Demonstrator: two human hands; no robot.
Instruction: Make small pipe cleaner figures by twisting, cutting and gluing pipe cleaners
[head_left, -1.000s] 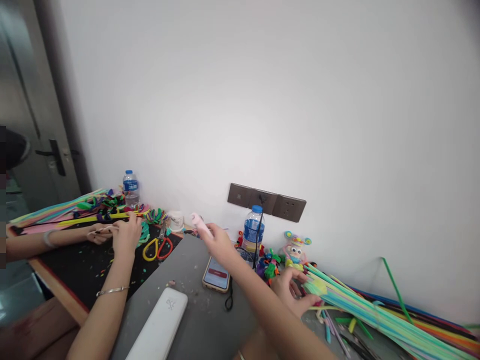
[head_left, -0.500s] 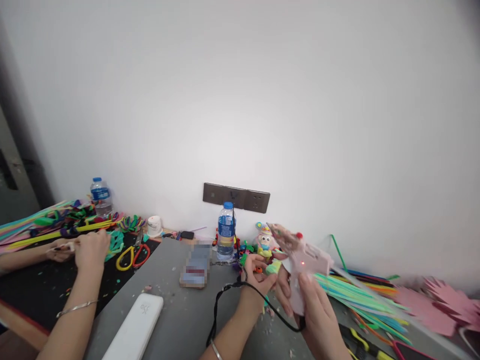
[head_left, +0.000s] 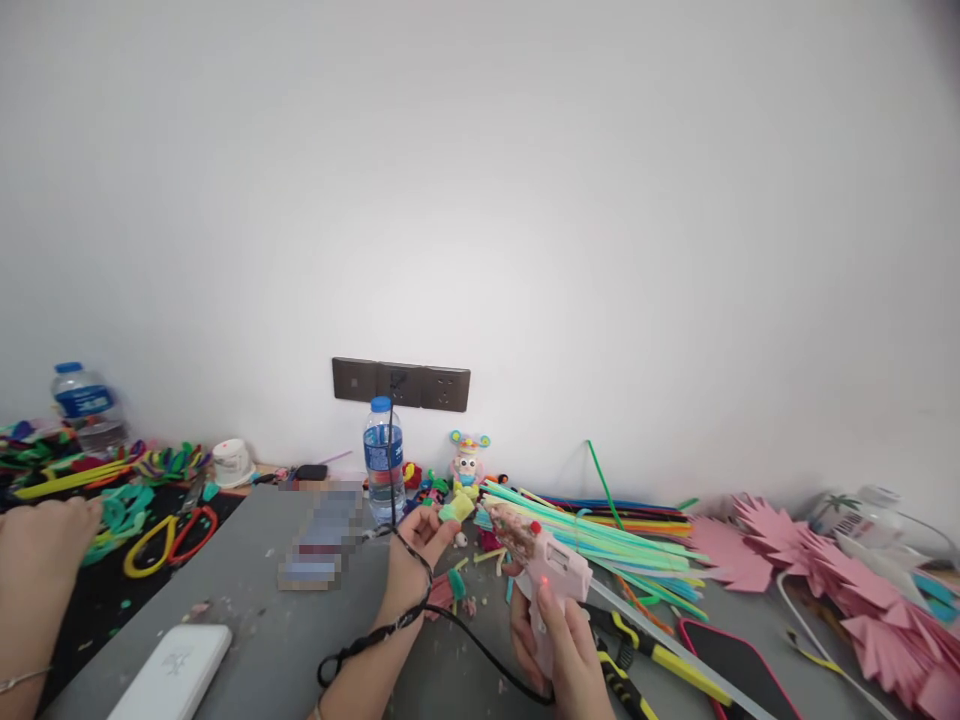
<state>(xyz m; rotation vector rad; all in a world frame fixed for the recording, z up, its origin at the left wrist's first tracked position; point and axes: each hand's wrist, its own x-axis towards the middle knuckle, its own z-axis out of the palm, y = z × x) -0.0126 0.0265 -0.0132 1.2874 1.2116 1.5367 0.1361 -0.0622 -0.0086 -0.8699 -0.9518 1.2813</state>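
Note:
My left hand [head_left: 411, 560] is closed, pinching a small fuzzy yellow-green piece [head_left: 457, 506] between thumb and fingers. My right hand [head_left: 566, 640] wraps round the handle of a pink hot glue gun [head_left: 561, 568] with a lit red light. Its stained nozzle points up and left, near the pinched piece but apart from it. A long clear glue stick [head_left: 660, 640] sticks out of the gun's back. The black cord [head_left: 480, 628] runs from the handle across my left forearm. Behind my left hand stands a small colourful figure [head_left: 468, 466] with big eyes.
Another person's hand [head_left: 45, 550] is at the left, near yellow-and-red scissors [head_left: 176, 540]. A water bottle [head_left: 384, 455], a blurred phone [head_left: 322, 540] and a white power bank [head_left: 176, 670] stand or lie nearby. Pipe cleaners [head_left: 615, 540], pliers [head_left: 660, 660] and pink folded paper [head_left: 847, 600] lie right.
The view has turned right, so things sit further left. The glue gun has come down from in front of the figure, and a gap shows between it and my left hand.

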